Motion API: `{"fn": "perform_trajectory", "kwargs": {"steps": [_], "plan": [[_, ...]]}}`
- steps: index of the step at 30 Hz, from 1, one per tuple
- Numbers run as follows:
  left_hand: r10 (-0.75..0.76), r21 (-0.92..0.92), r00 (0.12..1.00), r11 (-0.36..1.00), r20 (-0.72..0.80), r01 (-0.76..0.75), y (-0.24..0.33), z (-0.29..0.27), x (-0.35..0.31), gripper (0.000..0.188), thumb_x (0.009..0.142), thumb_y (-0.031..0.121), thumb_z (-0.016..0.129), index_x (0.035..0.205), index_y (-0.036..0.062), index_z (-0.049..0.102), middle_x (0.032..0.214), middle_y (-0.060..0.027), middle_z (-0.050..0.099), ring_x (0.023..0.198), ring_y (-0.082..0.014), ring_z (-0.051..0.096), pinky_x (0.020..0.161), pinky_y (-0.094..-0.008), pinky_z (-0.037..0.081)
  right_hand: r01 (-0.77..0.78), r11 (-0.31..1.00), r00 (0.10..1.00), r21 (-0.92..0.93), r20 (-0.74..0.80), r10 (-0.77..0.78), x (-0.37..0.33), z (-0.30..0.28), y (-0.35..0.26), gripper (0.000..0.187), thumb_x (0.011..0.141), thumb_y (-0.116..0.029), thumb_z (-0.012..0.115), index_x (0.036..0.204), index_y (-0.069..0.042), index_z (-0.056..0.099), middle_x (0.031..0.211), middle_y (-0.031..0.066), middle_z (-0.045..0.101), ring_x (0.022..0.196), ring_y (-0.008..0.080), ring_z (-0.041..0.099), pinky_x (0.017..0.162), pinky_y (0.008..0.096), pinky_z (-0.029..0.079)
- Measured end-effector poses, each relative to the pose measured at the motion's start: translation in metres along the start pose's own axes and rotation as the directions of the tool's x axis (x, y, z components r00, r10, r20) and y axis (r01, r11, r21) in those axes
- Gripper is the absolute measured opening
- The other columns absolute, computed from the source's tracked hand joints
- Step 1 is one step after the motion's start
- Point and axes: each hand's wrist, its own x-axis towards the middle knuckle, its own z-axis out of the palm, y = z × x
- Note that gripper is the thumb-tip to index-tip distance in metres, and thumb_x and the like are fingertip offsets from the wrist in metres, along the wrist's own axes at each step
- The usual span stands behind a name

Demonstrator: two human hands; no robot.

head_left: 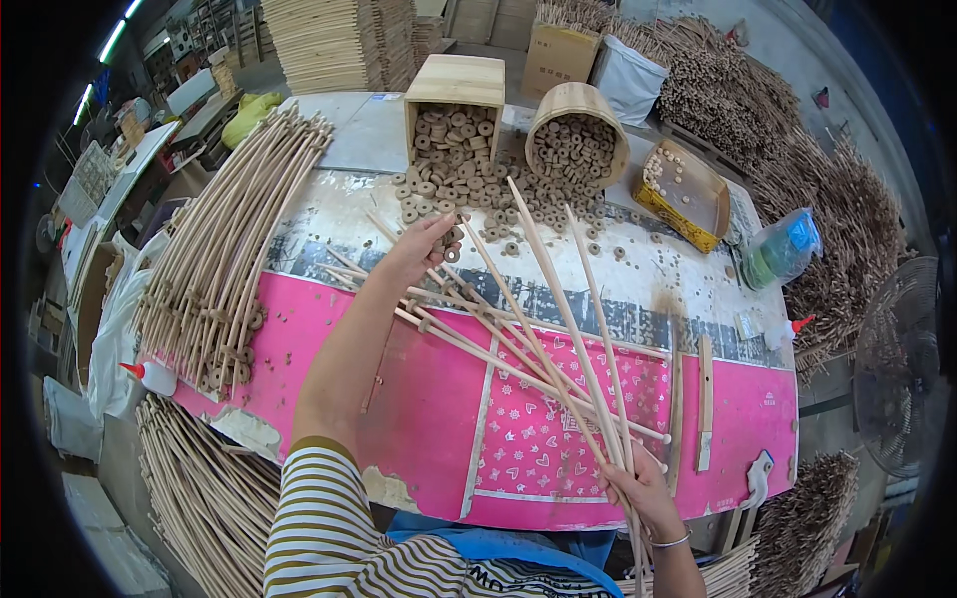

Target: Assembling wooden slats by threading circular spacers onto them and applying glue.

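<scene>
My left hand (421,247) is closed over the middle of the table, its fingers pinching small brown wooden rings (452,254). Beside those fingertips is the upper end of one thin stick. Lower right, my right hand (646,490) grips several long pale wooden sticks (568,299) near their lower ends, and they fan out away from me. Under them, more sticks (478,344) lie crisscrossed on the pink table cover (424,419), some with a ring on the shaft. Loose rings (449,184) spill across the tabletop beyond my left hand.
A square wooden bucket (456,80) and a round one (578,103) lie tipped at the back, full of rings. A yellow box (683,194) holds small pale pieces. Bundled sticks (229,229) cover the left side, near a glue bottle (152,376). A fan (897,364) stands right.
</scene>
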Motion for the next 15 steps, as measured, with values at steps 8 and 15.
{"fn": "perform_trajectory", "kwargs": {"steps": [8, 15], "plan": [[-0.134, 0.304, 0.980, 0.949, 0.150, 0.084, 0.039, -0.028, -0.033, 0.029, 0.101, 0.031, 0.065, 0.121, 0.0100, 0.068, 0.081, 0.0035, 0.064, 0.063, -0.0023, 0.057, 0.047, -0.0148, 0.038, -0.016, 0.996, 0.998, -0.083, 0.059, 0.021, 0.000, -0.026, -0.017, 0.031, 0.097, -0.009, 0.067, 0.125, -0.001, 0.056, 0.077, 0.0013, 0.061, 0.057, 0.0059, 0.055, 0.049, 0.0200, 0.044], [-0.145, 0.427, 0.971, 0.903, 0.189, 0.052, 0.042, -0.045, -0.057, 0.035, 0.103, 0.030, 0.062, 0.128, 0.0060, 0.066, 0.079, 0.0038, 0.062, 0.061, -0.0008, 0.052, 0.048, -0.0146, 0.035, -0.002, 0.983, 0.997, -0.183, 0.069, 0.015, 0.002, -0.018, -0.028, 0.032, 0.096, -0.009, 0.068, 0.125, 0.000, 0.057, 0.078, 0.0002, 0.061, 0.057, 0.0048, 0.054, 0.047, 0.0194, 0.041]]}}
